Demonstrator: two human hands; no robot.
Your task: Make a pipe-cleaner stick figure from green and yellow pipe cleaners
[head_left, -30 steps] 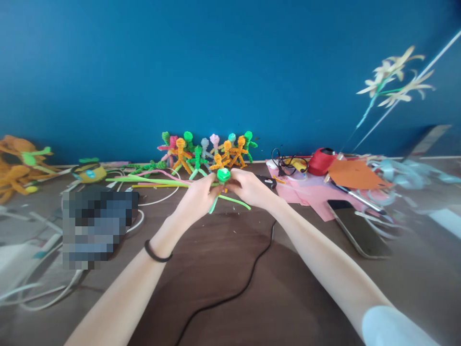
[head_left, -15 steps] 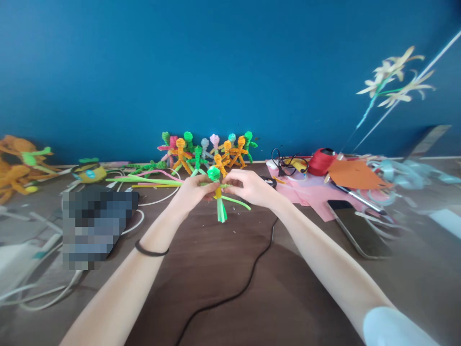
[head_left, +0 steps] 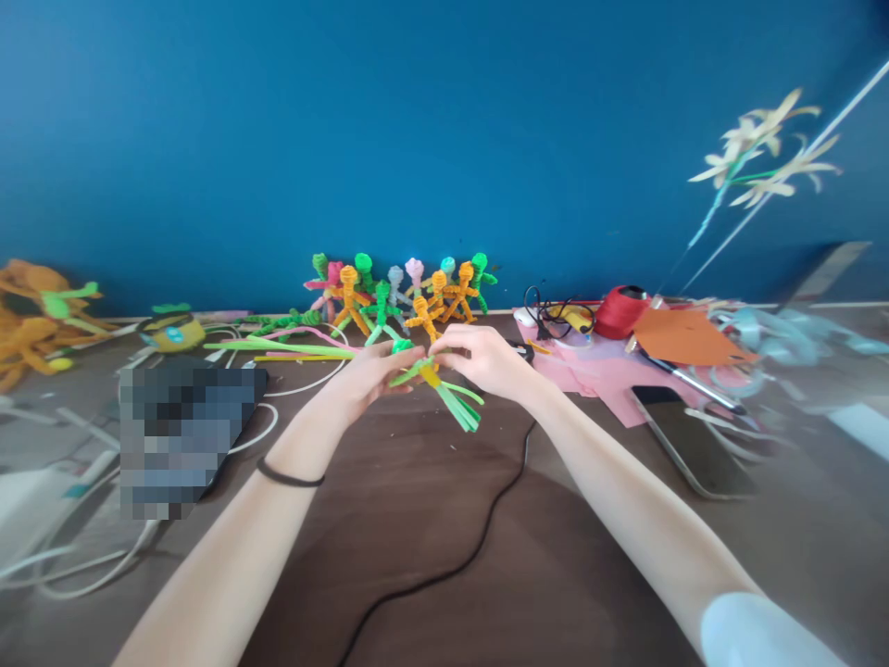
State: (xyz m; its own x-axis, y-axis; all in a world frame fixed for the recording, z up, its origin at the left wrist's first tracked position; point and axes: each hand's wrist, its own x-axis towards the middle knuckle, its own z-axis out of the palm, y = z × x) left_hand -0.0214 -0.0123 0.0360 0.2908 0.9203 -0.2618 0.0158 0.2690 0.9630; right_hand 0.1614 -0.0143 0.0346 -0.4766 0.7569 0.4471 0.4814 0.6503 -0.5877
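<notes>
Between my hands, above the table, is a pipe-cleaner figure (head_left: 431, 374) with a green coiled head, a yellow middle and a bundle of pale green strands slanting down to the right. My left hand (head_left: 371, 375) is closed around its head end, so most of the head is hidden. My right hand (head_left: 479, 361) pinches at its middle with thumb and fingertips. A loose green pipe cleaner (head_left: 464, 393) extends to the right below my right fingers. Just behind my hands stands a group of pipe-cleaner figures (head_left: 422, 317) in orange, green, pink and grey.
Long pipe cleaners (head_left: 292, 346) lie left of my hands, near a partly pixelated dark device (head_left: 240, 394) and white cables. To the right are pink sheets (head_left: 611, 375), a red thread spool (head_left: 620, 311), an orange sheet (head_left: 687, 337) and a phone (head_left: 687, 440). A black cable (head_left: 486, 533) crosses the table.
The figure has tilted: its head has gone left and down into my left hand, and its strands have swung to the right. My left hand has turned slightly; my right has barely moved.
</notes>
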